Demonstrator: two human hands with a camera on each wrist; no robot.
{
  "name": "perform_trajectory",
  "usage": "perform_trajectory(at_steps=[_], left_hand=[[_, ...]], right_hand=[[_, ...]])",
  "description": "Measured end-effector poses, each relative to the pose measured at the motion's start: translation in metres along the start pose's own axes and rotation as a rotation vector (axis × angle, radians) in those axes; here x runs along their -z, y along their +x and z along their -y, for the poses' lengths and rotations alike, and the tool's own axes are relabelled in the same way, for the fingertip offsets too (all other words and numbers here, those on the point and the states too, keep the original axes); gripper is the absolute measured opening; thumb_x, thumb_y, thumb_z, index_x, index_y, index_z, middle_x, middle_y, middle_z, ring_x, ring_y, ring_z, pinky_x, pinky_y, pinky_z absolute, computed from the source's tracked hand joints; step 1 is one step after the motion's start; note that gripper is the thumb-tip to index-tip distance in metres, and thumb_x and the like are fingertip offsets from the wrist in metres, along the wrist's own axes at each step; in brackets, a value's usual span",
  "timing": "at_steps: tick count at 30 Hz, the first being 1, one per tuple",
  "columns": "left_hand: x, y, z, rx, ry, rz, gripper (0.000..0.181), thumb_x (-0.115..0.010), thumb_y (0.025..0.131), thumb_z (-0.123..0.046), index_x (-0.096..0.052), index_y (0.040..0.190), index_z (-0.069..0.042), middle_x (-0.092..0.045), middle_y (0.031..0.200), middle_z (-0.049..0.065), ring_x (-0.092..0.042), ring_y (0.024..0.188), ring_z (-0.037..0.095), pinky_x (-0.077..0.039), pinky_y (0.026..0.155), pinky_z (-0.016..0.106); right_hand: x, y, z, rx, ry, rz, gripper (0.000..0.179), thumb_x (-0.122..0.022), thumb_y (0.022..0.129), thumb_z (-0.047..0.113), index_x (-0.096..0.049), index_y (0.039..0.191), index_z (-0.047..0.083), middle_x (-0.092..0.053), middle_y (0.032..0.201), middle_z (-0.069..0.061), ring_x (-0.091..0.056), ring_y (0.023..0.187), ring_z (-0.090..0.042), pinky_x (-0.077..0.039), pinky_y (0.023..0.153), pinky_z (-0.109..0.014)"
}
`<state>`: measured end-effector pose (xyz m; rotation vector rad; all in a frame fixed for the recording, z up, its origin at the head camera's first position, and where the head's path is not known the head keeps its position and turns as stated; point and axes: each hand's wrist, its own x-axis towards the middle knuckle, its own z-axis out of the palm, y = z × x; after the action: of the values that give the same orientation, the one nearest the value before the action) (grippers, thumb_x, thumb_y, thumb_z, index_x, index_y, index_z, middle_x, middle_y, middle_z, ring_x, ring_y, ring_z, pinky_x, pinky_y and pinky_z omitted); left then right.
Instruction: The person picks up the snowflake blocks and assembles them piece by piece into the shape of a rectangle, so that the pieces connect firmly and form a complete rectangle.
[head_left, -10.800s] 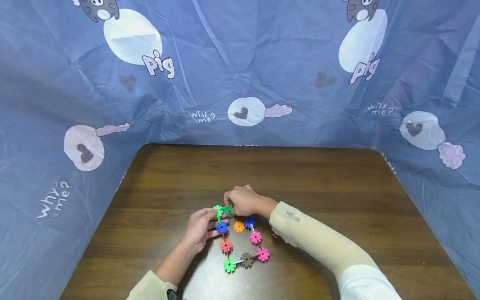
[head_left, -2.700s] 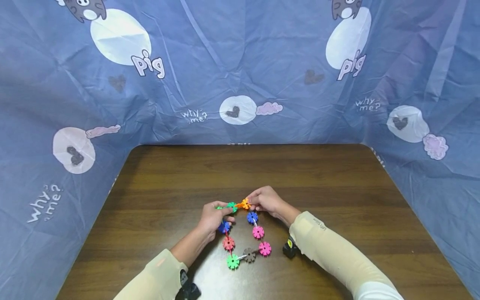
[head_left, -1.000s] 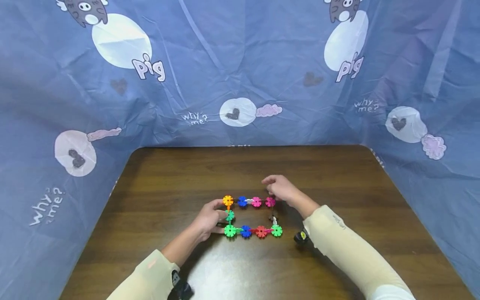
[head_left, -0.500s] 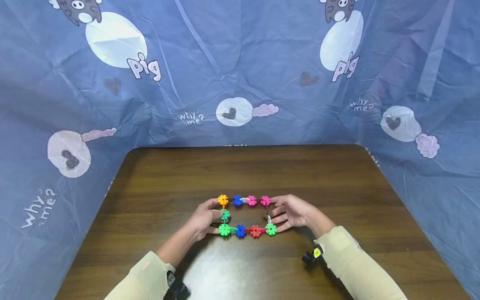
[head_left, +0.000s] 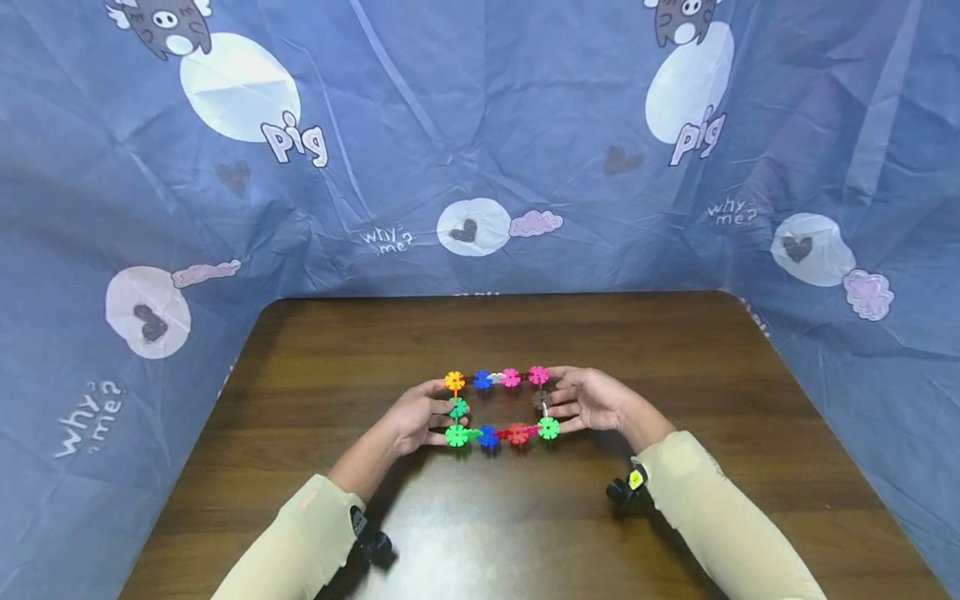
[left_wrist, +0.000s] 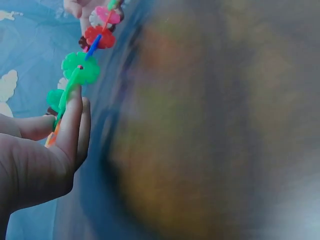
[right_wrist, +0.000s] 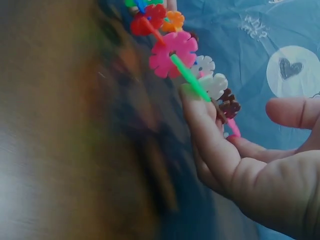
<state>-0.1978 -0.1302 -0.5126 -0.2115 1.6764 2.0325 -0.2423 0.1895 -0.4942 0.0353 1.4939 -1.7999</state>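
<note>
A rectangular ring of linked plastic notched discs (head_left: pixel 517 433) hangs level just above the table. Its discs are orange, blue, pink, brown, red and green, with white and other coloured ones set edge-on between them. At the left end my left hand (head_left: pixel 411 421) pinches the ring, its thumb on the middle green disc (head_left: pixel 457 407) and other fingers behind and at the corners. On the opposite end, my right hand (head_left: pixel 600 402) supports it with extended fingers touching the pink corner disc (head_left: pixel 538 375) and the green corner disc (head_left: pixel 548 428). In the right wrist view the thumb (right_wrist: pixel 290 111) stands apart from the discs.
The brown wooden table (head_left: pixel 487 525) carries a glossy reflection near its front. A blue printed cloth (head_left: pixel 390 192) hangs round the back and sides. Black wrist cameras sit on the left sleeve (head_left: pixel 300 533) and the right sleeve (head_left: pixel 720 508).
The loose orange disc got joined on, and the chain became a ring, turned sideways. My right hand came from the far corner to the ring's right end; both hands then moved it slightly away.
</note>
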Motion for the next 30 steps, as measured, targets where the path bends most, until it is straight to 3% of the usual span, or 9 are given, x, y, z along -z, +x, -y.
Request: perform_trajectory(at_steps=[6, 10, 14, 17, 22, 25, 30], left_hand=[[0.007, 0.032, -0.025, 0.0, 0.065, -0.02, 0.056, -0.047, 0.102, 0.001, -0.024, 0.153, -0.002, -0.065, 0.121, 0.024, -0.066, 0.108, 0.036, -0.06, 0.071, 0.042], [0.013, 0.055, -0.038, 0.016, 0.14, -0.051, 0.061, -0.045, 0.103, 0.002, -0.019, 0.157, -0.003, -0.056, 0.132, 0.027, -0.057, 0.122, 0.043, -0.059, 0.071, 0.042], [0.017, 0.072, -0.049, 0.042, 0.203, -0.081, 0.062, -0.044, 0.103, 0.003, -0.019, 0.158, -0.005, -0.044, 0.146, 0.027, -0.051, 0.127, 0.044, -0.058, 0.072, 0.043], [0.018, 0.08, -0.055, 0.056, 0.241, -0.104, 0.062, -0.045, 0.102, 0.003, -0.021, 0.158, -0.005, -0.045, 0.145, 0.025, -0.058, 0.114, 0.037, -0.059, 0.071, 0.042], [0.019, 0.088, -0.06, 0.063, 0.267, -0.129, 0.061, -0.047, 0.102, 0.003, -0.023, 0.158, -0.005, -0.054, 0.116, 0.015, -0.057, 0.083, 0.021, -0.059, 0.065, 0.038], [0.016, 0.092, -0.06, 0.047, 0.269, -0.149, 0.06, -0.048, 0.101, 0.004, -0.026, 0.157, -0.004, -0.052, 0.106, 0.012, -0.056, 0.079, 0.02, -0.059, 0.064, 0.037], [0.009, 0.096, -0.06, 0.018, 0.311, -0.209, 0.057, -0.049, 0.1, 0.007, -0.031, 0.154, -0.001, -0.052, 0.116, 0.016, -0.056, 0.082, 0.023, -0.06, 0.076, 0.048]], right_hand=[[0.008, 0.03, 0.023, 0.055, -0.1, -0.112, 0.066, -0.044, 0.099, -0.002, -0.019, 0.159, 0.007, -0.04, 0.121, -0.021, -0.059, 0.096, -0.026, -0.059, 0.075, -0.04], [0.008, 0.053, 0.033, 0.084, -0.178, -0.213, 0.069, -0.049, 0.093, -0.01, -0.027, 0.157, 0.005, -0.052, 0.1, -0.015, -0.062, 0.081, -0.02, -0.06, 0.068, -0.035], [0.01, 0.069, 0.037, 0.091, -0.201, -0.269, 0.07, -0.05, 0.09, -0.014, -0.032, 0.155, 0.007, -0.055, 0.083, -0.01, -0.063, 0.076, -0.019, -0.06, 0.067, -0.034], [0.014, 0.076, 0.037, 0.087, -0.186, -0.287, 0.07, -0.05, 0.09, -0.014, -0.034, 0.155, 0.009, -0.056, 0.082, -0.01, -0.063, 0.075, -0.019, -0.06, 0.067, -0.034], [0.017, 0.08, 0.041, 0.078, -0.173, -0.304, 0.07, -0.051, 0.091, -0.014, -0.036, 0.155, 0.01, -0.055, 0.092, -0.012, -0.063, 0.078, -0.019, -0.06, 0.069, -0.034], [0.018, 0.081, 0.044, 0.076, -0.174, -0.315, 0.07, -0.052, 0.091, -0.014, -0.036, 0.155, 0.01, -0.055, 0.091, -0.013, -0.062, 0.077, -0.018, -0.06, 0.069, -0.034], [0.022, 0.086, 0.045, 0.055, -0.193, -0.336, 0.067, -0.053, 0.092, -0.012, -0.039, 0.154, 0.011, -0.057, 0.087, -0.011, -0.063, 0.075, -0.017, -0.06, 0.066, -0.033]])
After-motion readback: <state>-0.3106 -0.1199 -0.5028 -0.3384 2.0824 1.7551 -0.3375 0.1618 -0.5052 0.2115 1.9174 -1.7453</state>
